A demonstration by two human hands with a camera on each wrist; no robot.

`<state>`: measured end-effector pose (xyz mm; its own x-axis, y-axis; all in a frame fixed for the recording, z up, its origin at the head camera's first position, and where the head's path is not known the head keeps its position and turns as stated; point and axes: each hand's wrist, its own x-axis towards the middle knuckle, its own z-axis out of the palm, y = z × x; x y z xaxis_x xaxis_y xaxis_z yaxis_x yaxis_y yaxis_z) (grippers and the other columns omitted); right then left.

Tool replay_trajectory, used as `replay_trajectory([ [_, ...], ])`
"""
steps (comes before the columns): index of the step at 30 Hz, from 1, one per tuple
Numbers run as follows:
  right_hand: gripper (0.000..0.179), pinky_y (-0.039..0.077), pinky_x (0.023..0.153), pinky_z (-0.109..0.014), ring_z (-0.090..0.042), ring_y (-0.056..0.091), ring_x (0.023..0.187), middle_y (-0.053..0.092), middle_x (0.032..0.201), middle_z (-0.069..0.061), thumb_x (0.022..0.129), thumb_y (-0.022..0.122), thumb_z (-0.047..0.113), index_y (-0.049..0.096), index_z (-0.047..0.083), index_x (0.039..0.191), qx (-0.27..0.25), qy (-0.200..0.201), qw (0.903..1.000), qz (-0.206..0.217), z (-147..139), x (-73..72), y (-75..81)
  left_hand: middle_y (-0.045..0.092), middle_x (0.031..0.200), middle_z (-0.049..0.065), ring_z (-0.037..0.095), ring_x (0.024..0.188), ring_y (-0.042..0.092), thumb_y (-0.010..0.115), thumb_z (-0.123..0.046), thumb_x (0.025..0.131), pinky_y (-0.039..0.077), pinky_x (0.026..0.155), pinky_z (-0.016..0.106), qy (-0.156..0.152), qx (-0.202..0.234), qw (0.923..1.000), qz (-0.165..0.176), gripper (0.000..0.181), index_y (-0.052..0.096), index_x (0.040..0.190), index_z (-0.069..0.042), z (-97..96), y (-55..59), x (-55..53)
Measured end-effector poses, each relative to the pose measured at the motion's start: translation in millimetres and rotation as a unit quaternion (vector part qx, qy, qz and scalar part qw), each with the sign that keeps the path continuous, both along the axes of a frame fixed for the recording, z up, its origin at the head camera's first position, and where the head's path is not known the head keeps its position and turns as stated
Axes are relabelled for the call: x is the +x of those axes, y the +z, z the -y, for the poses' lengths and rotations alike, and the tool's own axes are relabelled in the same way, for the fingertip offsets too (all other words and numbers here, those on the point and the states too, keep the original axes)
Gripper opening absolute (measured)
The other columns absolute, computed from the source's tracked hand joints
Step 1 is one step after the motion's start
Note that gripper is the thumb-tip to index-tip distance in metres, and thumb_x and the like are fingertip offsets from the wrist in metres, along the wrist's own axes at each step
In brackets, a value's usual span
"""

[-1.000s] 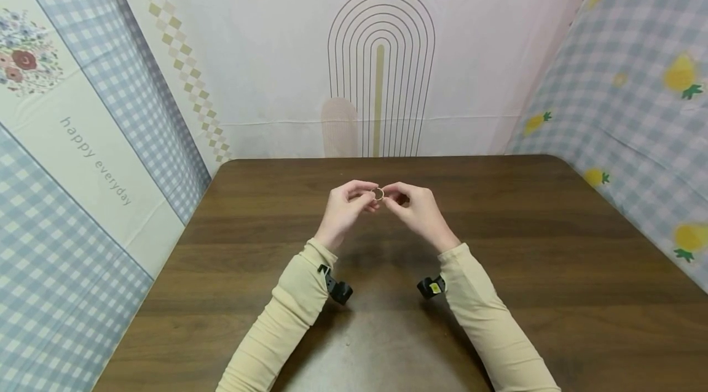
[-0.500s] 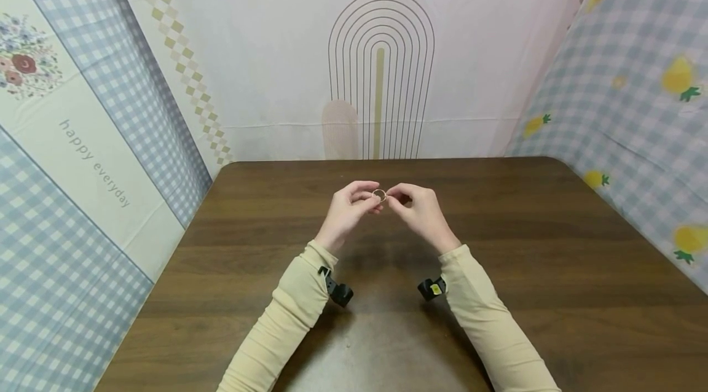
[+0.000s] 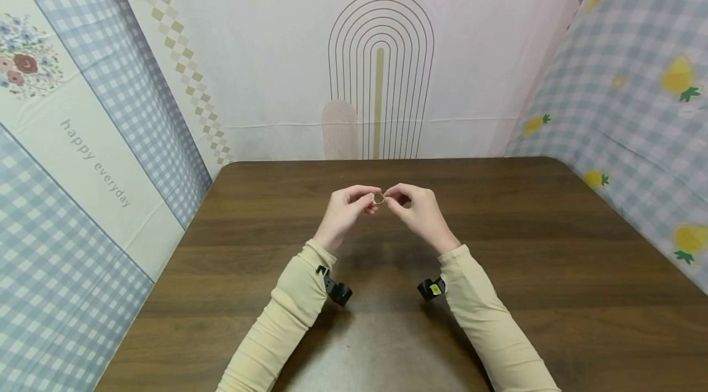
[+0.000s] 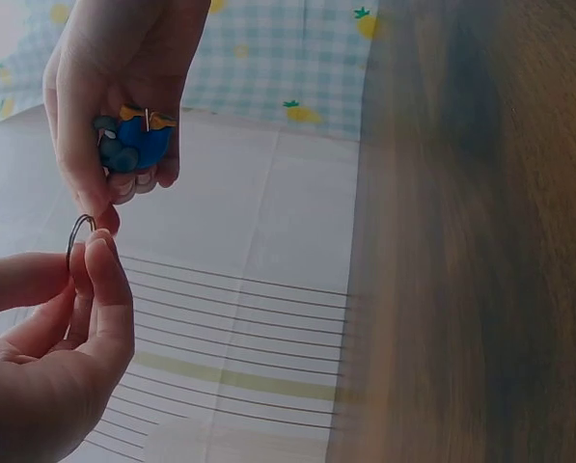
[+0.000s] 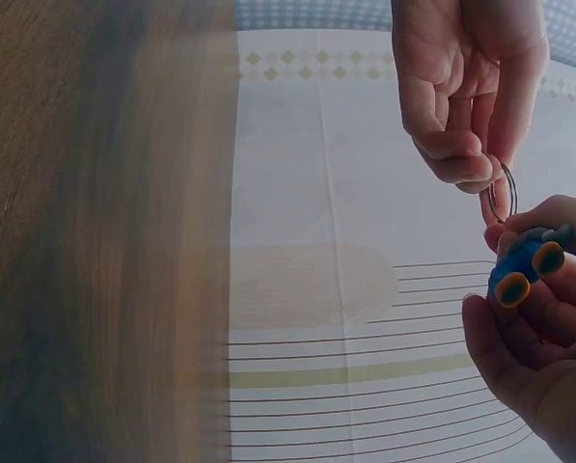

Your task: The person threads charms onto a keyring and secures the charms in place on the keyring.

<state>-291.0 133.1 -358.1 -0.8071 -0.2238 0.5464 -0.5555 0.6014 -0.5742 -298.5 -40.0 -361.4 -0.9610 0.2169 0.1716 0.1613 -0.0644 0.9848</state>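
Note:
A metal key ring point(image 3: 378, 198) sits between the two hands, raised over the table. My left hand point(image 3: 344, 211) pinches the ring between thumb and fingers. A small blue figurine with orange parts point(image 5: 524, 265) lies in the curl of my right hand point(image 3: 417, 211), whose thumb and index fingertips pinch right at the ring's edge. In the left wrist view the figurine point(image 4: 138, 140) shows below the palm, and the split ring point(image 4: 79, 236) stands on edge at the left fingertips. From the head view the figurine is hidden behind the right hand.
A brown wooden table point(image 3: 249, 294) spreads under both arms. Patterned cloths hang around it: a white one point(image 3: 265, 60) at the back and checked ones at the sides. Black wrist cameras point(image 3: 338, 292) are strapped over the cream sleeves.
The ring has shifted slightly and its tilt has changed, looking narrower now than half a second ago. Both hands keep nearly the same place, the left fingers a touch lower.

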Motion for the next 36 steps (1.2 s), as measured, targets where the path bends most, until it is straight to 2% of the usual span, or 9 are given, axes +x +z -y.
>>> replay_trajectory([
  [5,0.007,0.052,0.065,-0.030,-0.016,0.060,0.070,0.068,0.077,-0.008,0.089,0.064,0.005,0.070,0.003,0.091,-0.008,-0.013,0.9999,-0.005,-0.5,0.3,0.6,0.068,0.102,0.025,0.013,0.076,0.067,0.061,-0.003,0.093,0.058,0.083,0.036,-0.011,0.019,0.9995,0.021,0.029,0.060,0.121,0.006,-1.6,-0.2,-0.6],
  [8,0.006,0.052,0.065,-0.030,-0.016,0.060,0.071,0.068,0.078,-0.008,0.089,0.064,0.006,0.070,0.003,0.092,-0.011,-0.013,0.9999,-0.002,0.1,1.2,1.4,0.065,0.108,0.032,0.017,0.078,0.069,0.061,0.000,0.092,0.059,0.085,0.039,-0.002,0.043,0.9987,0.028,0.030,0.058,0.121,0.007,-2.4,-0.7,-1.0],
  [11,0.007,0.052,0.066,-0.028,-0.016,0.060,0.072,0.068,0.079,-0.009,0.089,0.065,0.006,0.070,0.003,0.093,-0.010,-0.008,0.9999,0.001,1.1,1.8,2.6,0.066,0.107,0.032,0.019,0.078,0.070,0.061,0.002,0.091,0.059,0.082,0.036,0.014,0.058,0.9979,0.026,0.026,0.062,0.116,0.008,-2.6,-0.6,-1.2],
  [19,0.012,0.055,0.069,-0.032,-0.018,0.063,0.074,0.070,0.083,-0.011,0.089,0.066,0.005,0.072,0.001,0.098,-0.006,0.010,0.9999,0.001,1.6,1.5,2.6,0.069,0.093,0.021,0.010,0.070,0.067,0.061,0.000,0.092,0.058,0.072,0.022,0.021,0.050,0.9983,0.022,0.021,0.066,0.110,0.010,-0.5,1.7,-0.2],
  [24,0.007,0.052,0.067,-0.027,-0.017,0.062,0.072,0.070,0.081,-0.010,0.088,0.066,0.005,0.072,0.002,0.092,0.000,0.011,0.9998,-0.014,1.0,1.8,1.9,0.067,0.080,0.003,0.008,0.069,0.064,0.059,-0.002,0.094,0.057,0.072,0.024,0.010,0.030,0.9994,0.017,0.024,0.064,0.113,0.011,1.0,3.1,1.2],
  [27,0.007,0.052,0.067,-0.026,-0.017,0.062,0.072,0.070,0.081,-0.009,0.089,0.066,0.005,0.071,0.002,0.092,0.001,0.005,0.9998,-0.019,0.3,1.2,1.5,0.067,0.082,-0.001,0.008,0.072,0.064,0.059,-0.005,0.094,0.057,0.074,0.026,-0.006,0.026,0.9994,0.020,0.026,0.062,0.116,0.009,0.8,3.8,2.4],
  [31,0.007,0.051,0.066,-0.026,-0.016,0.061,0.073,0.069,0.081,-0.009,0.089,0.065,0.006,0.071,0.002,0.092,-0.002,-0.004,0.9998,-0.020,-0.3,1.4,1.8,0.070,0.091,0.010,0.009,0.075,0.066,0.061,-0.003,0.093,0.058,0.078,0.030,-0.018,0.033,0.9990,0.025,0.027,0.061,0.119,0.006,-0.7,3.8,3.4],
  [36,0.007,0.052,0.067,-0.026,-0.016,0.061,0.073,0.069,0.082,-0.009,0.089,0.066,0.006,0.070,0.002,0.092,-0.003,-0.002,0.9998,-0.017,0.0,1.5,2.7,0.067,0.104,0.030,0.010,0.074,0.067,0.060,0.001,0.092,0.059,0.080,0.034,0.000,0.050,0.9985,0.022,0.024,0.062,0.116,0.008,-1.2,3.3,2.6],
])
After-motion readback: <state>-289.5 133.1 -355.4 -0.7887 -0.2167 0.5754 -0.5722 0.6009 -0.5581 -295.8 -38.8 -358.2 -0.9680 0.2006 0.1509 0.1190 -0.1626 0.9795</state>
